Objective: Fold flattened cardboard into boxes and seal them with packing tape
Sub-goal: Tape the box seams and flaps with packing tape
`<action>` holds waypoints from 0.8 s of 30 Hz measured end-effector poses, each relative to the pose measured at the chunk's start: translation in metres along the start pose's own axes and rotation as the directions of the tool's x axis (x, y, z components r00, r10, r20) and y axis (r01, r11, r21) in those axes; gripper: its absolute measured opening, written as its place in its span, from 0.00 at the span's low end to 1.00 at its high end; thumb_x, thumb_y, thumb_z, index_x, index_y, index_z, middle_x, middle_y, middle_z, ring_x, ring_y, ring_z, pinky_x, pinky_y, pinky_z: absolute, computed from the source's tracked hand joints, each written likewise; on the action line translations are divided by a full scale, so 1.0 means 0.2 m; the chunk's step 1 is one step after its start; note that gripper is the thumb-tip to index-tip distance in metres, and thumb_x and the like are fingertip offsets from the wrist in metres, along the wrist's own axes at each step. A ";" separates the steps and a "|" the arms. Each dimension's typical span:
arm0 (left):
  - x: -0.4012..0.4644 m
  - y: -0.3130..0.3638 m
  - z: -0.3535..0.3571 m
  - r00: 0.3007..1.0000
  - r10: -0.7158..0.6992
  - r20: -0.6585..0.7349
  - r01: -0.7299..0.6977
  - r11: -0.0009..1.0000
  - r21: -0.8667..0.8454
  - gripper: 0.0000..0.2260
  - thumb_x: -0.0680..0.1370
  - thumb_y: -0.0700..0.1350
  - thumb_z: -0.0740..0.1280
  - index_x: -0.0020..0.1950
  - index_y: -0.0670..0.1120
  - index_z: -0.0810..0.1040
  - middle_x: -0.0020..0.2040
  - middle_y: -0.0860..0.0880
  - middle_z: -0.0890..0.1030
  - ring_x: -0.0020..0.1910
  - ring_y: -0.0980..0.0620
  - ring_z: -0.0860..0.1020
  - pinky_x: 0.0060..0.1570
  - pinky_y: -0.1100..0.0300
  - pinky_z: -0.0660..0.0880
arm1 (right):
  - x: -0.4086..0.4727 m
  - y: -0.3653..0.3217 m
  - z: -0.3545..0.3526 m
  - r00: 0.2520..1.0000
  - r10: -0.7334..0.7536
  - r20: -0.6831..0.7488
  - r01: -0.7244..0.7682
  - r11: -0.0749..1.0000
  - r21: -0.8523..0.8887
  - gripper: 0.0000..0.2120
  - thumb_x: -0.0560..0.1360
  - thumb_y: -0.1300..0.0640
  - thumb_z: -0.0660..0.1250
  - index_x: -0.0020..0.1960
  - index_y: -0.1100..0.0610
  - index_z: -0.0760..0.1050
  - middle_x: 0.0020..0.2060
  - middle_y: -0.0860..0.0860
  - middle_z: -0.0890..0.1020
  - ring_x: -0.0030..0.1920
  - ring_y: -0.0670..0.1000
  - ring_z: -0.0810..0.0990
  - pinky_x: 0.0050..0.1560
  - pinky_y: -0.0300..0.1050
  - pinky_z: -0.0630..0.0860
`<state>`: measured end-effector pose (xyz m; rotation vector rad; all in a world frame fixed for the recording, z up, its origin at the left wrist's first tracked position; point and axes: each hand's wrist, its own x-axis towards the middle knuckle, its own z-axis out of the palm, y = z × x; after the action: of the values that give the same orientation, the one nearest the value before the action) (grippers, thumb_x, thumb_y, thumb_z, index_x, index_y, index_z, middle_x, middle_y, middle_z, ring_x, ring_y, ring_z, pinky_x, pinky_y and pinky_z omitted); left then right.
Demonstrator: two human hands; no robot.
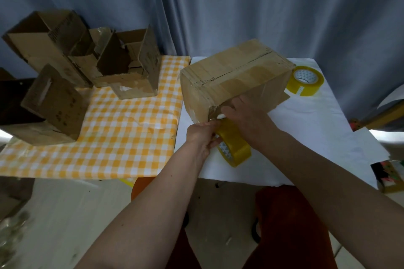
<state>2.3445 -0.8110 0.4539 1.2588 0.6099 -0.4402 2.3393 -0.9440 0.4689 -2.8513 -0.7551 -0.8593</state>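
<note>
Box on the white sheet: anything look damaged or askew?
Yes. The box sits tilted, and its top seam looks ragged and dark under the tape. The left hand holds the tape roll at its near corner.
</note>
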 end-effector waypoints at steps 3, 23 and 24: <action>0.01 0.01 0.00 1.000 -0.004 0.006 0.004 1.000 0.003 0.04 0.74 0.36 0.72 0.43 0.40 0.77 0.45 0.43 0.78 0.48 0.44 0.79 0.36 0.55 0.81 | 0.00 -0.01 -0.03 1.000 0.024 0.011 -0.025 0.997 0.072 0.14 0.72 0.56 0.57 0.39 0.61 0.78 0.32 0.56 0.75 0.38 0.53 0.72 0.30 0.43 0.73; 0.03 0.00 -0.03 0.999 -0.003 0.053 0.004 1.000 -0.013 0.05 0.73 0.35 0.73 0.45 0.38 0.79 0.57 0.36 0.79 0.52 0.41 0.81 0.40 0.54 0.82 | -0.20 0.18 0.05 0.899 0.365 0.242 -0.404 0.905 0.136 0.12 0.69 0.73 0.68 0.51 0.66 0.78 0.43 0.63 0.73 0.41 0.61 0.74 0.33 0.47 0.69; 0.03 -0.01 -0.03 0.998 -0.002 0.064 0.003 1.000 -0.016 0.04 0.73 0.35 0.73 0.44 0.38 0.78 0.55 0.37 0.80 0.49 0.43 0.82 0.41 0.53 0.82 | -0.22 0.18 0.06 0.883 0.400 0.246 -0.442 0.884 0.149 0.08 0.71 0.71 0.68 0.50 0.66 0.78 0.44 0.63 0.72 0.41 0.61 0.74 0.34 0.47 0.69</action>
<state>2.3465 -0.8052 0.4487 1.2236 0.5602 -0.4752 2.3302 -0.9923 0.4383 -2.7809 -0.1893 -0.3998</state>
